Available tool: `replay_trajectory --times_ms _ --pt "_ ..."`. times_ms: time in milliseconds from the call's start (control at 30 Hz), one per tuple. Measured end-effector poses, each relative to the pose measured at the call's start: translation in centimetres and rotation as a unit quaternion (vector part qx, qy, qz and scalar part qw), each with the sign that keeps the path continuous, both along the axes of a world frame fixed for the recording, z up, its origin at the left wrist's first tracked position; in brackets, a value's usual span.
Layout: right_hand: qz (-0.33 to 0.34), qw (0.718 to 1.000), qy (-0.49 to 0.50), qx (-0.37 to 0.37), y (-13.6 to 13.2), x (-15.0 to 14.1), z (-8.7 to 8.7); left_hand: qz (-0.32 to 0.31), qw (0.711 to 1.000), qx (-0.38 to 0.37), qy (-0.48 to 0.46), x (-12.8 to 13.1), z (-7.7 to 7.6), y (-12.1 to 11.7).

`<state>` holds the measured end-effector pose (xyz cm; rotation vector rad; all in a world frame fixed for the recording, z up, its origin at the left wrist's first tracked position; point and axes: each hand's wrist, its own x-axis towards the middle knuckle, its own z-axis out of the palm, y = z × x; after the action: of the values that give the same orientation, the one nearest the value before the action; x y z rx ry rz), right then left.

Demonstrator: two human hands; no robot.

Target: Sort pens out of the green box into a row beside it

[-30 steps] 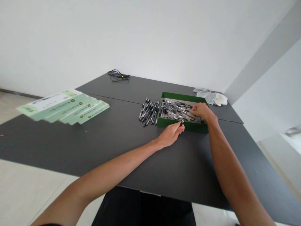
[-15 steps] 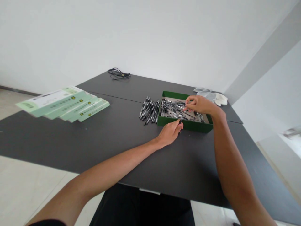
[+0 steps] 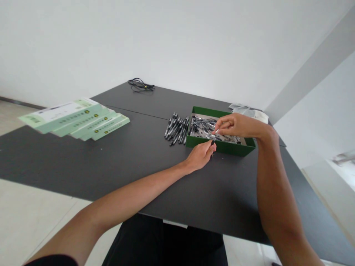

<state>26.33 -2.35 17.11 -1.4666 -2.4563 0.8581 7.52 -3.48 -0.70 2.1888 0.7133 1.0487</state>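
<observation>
My left hand point(image 3: 201, 153) is closed around a dark pen barrel point(image 3: 213, 142), its upper end sticking up at the near wall of a green box point(image 3: 235, 149). Just above it, my right hand point(image 3: 234, 125) pinches a small, thin, whitish pen part point(image 3: 216, 131), close over the barrel's top; whether the two touch I cannot tell. Many loose black and clear pen parts point(image 3: 202, 126) lie jumbled in the box, partly hidden by my right hand. Left of the box, a pile of black-and-clear pens point(image 3: 176, 128) rests on the table.
Several pale green printed cartons or booklets point(image 3: 91, 120) lie overlapped at the left on the dark table point(image 3: 155, 166). A coiled black cable point(image 3: 140, 85) sits at the back edge. Behind the box are white gloves point(image 3: 260, 116) and clear plastic point(image 3: 240, 108).
My right hand has come down and slightly left from over the box to the top of the pen barrel, with the whitish part between its fingertips. My left hand has stayed put.
</observation>
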Motion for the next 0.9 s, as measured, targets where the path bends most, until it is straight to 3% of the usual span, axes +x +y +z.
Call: replay_trajectory --times_ms 500,767,900 --pt "0.024 0.998 -0.051 -0.009 0.1 -0.4 -0.2 0.002 1.0 0.0 -0.005 0.0 0.1 -0.1" --pt "-0.05 0.991 -0.124 0.023 -0.9 -2.1 -0.2 0.005 1.0 -0.004 0.005 0.0 0.0 0.0" --pt "-0.073 0.984 -0.165 0.002 -0.9 -2.7 -0.7 0.013 1.0 -0.015 0.014 0.1 -0.1 0.1"
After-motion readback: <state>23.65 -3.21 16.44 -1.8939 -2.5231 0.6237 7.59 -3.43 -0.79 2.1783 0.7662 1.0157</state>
